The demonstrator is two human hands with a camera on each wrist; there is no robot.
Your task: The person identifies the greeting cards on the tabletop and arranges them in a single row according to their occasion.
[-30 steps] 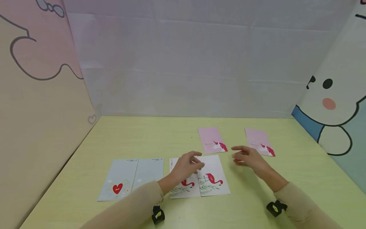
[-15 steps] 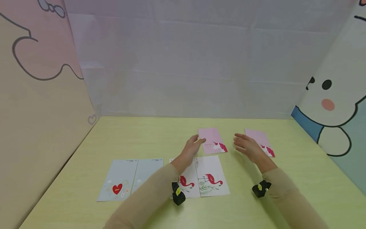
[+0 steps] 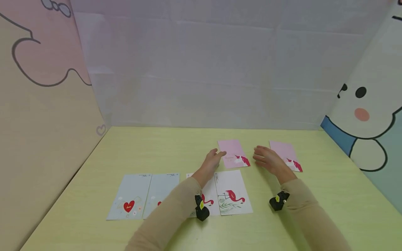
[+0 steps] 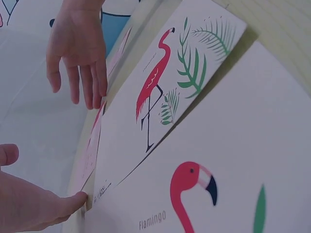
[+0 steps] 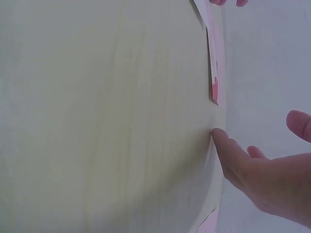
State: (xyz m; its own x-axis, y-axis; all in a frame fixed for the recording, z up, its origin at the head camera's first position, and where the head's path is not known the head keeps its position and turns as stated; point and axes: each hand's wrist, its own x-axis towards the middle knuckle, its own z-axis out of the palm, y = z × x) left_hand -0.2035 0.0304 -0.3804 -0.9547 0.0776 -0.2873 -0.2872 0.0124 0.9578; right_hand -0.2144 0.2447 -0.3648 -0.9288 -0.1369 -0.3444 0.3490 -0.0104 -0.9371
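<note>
A pink card [image 3: 232, 152] with a unicorn in its corner lies between my two hands. My left hand [image 3: 208, 166] is at its left edge, fingers extended and thumb toward the card; whether it touches I cannot tell. Just right of that card is my right hand [image 3: 269, 161], its fingers loosely straight and holding nothing. It partly covers a second pink unicorn card [image 3: 283, 150]. Below the left hand lie two white flamingo cards side by side, the right one [image 3: 233, 188] in full view and the left one [image 3: 213, 191] partly behind the wrist.
At the left, a pale blue card with a red heart [image 3: 133, 190] lies beside another blue card [image 3: 160, 188], which my left sleeve partly covers. White sheeting [image 3: 201, 69] backs the light wooden table [image 3: 78, 216]. Printed panels stand at both sides.
Over the last second my left hand has moved forward from the flamingo cards to the near pink card. The right hand has shifted slightly forward and its fingers have straightened. The cards have stayed put.
</note>
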